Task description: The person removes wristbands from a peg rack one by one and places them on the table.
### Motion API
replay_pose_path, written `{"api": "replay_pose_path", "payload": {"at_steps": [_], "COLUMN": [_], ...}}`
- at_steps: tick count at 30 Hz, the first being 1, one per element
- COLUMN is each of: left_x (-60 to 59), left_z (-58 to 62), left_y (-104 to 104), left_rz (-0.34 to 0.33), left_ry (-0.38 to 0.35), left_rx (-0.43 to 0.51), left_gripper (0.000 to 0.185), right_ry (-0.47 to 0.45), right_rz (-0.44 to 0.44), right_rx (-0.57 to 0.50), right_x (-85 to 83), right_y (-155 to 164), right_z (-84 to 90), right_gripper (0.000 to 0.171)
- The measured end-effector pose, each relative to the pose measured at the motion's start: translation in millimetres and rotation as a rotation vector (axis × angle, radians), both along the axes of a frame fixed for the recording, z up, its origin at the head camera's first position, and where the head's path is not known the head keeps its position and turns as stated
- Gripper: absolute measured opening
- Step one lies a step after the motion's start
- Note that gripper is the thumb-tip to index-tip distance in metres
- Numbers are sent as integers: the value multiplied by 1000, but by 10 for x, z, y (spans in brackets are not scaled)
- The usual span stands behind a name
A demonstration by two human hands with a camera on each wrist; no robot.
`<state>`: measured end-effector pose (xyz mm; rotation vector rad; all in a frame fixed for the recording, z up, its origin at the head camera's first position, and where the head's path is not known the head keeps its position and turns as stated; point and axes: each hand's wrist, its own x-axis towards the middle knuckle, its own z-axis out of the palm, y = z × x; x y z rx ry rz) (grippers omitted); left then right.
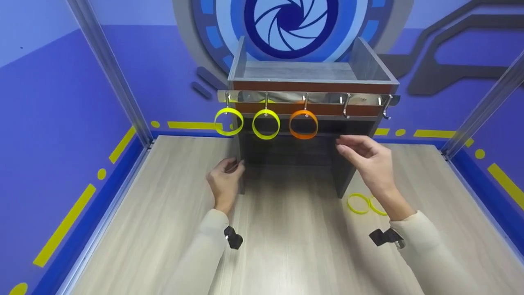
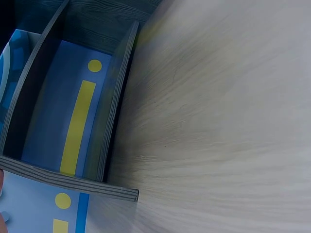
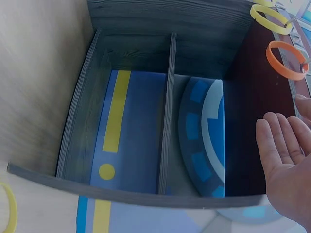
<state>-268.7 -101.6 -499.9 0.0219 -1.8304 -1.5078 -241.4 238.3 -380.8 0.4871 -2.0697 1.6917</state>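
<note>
- Shelf (image 1: pixel 299 71): grey, standing on the table (image 1: pixel 282 254); head view shows its tray-like top between two side walls, with the underside dark.
- Lower compartment (image 3: pixel 138 51): right wrist view alone shows the wall's yellow bar and dot clearly framed inside, left wrist view repeating them.
- Upper compartment (image 3: pixel 204 48): part of the wall's round blue emblem shows through.
- Rail (image 1: pixel 323 97): hooked, across the front; carries left yellow ring (image 1: pixel 229 133), second yellow ring (image 1: pixel 265 137) and orange ring (image 1: pixel 303 137).
- Loose rings (image 1: pixel 358 212): two, yellow, on the table beside the right wrist.
- Left hand (image 1: pixel 225 180): fingers loosely bent, nothing visible in them, by the shelf's left panel; contact cannot be told.
- Right hand (image 1: pixel 370 162): looks nearly pinched from the head; right wrist view shows straight fingers, holding nothing, near the shelf front.
</note>
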Motion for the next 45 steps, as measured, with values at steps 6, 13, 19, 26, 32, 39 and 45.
{"api": "replay_pose_path", "payload": {"at_steps": [6, 13, 19, 26, 32, 39, 45], "left_x": [-20, -9, 0, -4, -3, 34, 14], "left_z": [13, 8, 0, 4, 1, 26, 7], "left_y": [18, 13, 8, 5, 9, 17, 14], "left_rz": [4, 15, 13, 5, 3, -3, 9], "left_ry": [16, 33, 33, 9, 20, -25, -11], "left_rx": [-5, -26, -36, -24, -27, -33, -32], "left_gripper": [14, 13, 13, 13, 12, 13, 13], "right_ry": [2, 4, -13, -17, -17, -31, -18], "right_rz": [31, 49, 53, 70, 72, 101, 100], "right_rx": [-32, -36, -42, -61, -50, -113, -105], "right_x": [-44, -98, -130, -168, -182, -190, -192], "right_y": [-100, -202, -260, -316, -354, -410, -446], "right_z": [31, 64, 65, 80, 101, 124, 122], "right_gripper": [29, 29, 30, 28, 28, 26, 25]}}
